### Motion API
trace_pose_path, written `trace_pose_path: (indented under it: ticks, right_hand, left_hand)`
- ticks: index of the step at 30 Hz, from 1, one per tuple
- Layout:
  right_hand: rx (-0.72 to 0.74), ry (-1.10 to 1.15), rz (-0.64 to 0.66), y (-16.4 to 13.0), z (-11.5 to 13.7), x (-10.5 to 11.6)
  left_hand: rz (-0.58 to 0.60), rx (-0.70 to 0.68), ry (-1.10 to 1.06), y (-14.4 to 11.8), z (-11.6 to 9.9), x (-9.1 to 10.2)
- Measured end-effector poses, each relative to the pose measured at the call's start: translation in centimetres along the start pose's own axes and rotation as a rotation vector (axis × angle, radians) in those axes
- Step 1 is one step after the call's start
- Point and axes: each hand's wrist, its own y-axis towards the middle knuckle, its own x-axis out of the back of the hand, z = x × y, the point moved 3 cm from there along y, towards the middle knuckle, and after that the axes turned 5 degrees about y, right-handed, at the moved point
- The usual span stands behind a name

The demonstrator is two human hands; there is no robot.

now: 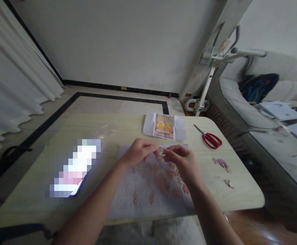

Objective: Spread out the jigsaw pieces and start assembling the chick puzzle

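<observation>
Over a pale paper sheet with faint grid lines, both hands meet at their fingertips. My left hand is closed in a pinch on a small, light-coloured puzzle piece. From the other side, my right hand pinches at the same small cluster; blur hides whether it is one piece or more. Pinkish and orange puzzle pieces lie scattered on the sheet beneath and beside the right wrist. Two small joined-looking bits rest nearer the front edge. My forearms cover part of the sheet.
Beyond the hands lies a creased picture sheet with yellow figures. Red-handled scissors and small piles of pieces are on the right. A lit, pixelated phone and a clear plastic bag occupy the table's left.
</observation>
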Motion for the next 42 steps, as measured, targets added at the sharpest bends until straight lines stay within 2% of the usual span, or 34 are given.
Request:
trace_pose_path:
  ticks: [9, 19, 22, 28, 30, 34, 37, 42]
  right_hand:
    - [-0.014, 0.001, -0.003, 0.1, 0.3, 0.0]
    - [0.066, -0.126, -0.019, -0.2, 0.7, 0.1]
    - [0.083, -0.183, -0.010, -0.4, 1.1, 0.7]
    - [0.054, -0.283, 0.032, -1.8, 1.2, 2.2]
    - [0.032, -0.413, 0.078, -2.5, 1.0, 2.4]
    - [0.094, -0.687, 0.153, -3.6, 0.7, 2.0]
    - [0.092, -0.764, 0.175, -3.7, 0.3, 1.7]
    - [0.134, -0.849, 0.196, -3.2, -0.1, 1.4]
  left_hand:
    - [0.024, 0.020, -0.014, 0.0, -0.3, -0.2]
    - [0.002, 0.055, -0.010, -0.2, -0.5, 0.1]
    - [-0.072, 0.056, 0.049, -0.3, -0.9, 0.9]
    - [-0.372, -0.011, 0.218, -0.2, 0.0, 3.4]
    - [-0.399, -0.025, 0.295, -0.1, 0.7, 3.8]
    - [-0.470, -0.061, 0.479, 0.1, 1.5, 4.2]
    - [-0.514, -0.083, 0.562, 0.2, 1.6, 4.3]
    - [-0.498, -0.103, 0.588, 0.2, 1.6, 4.5]
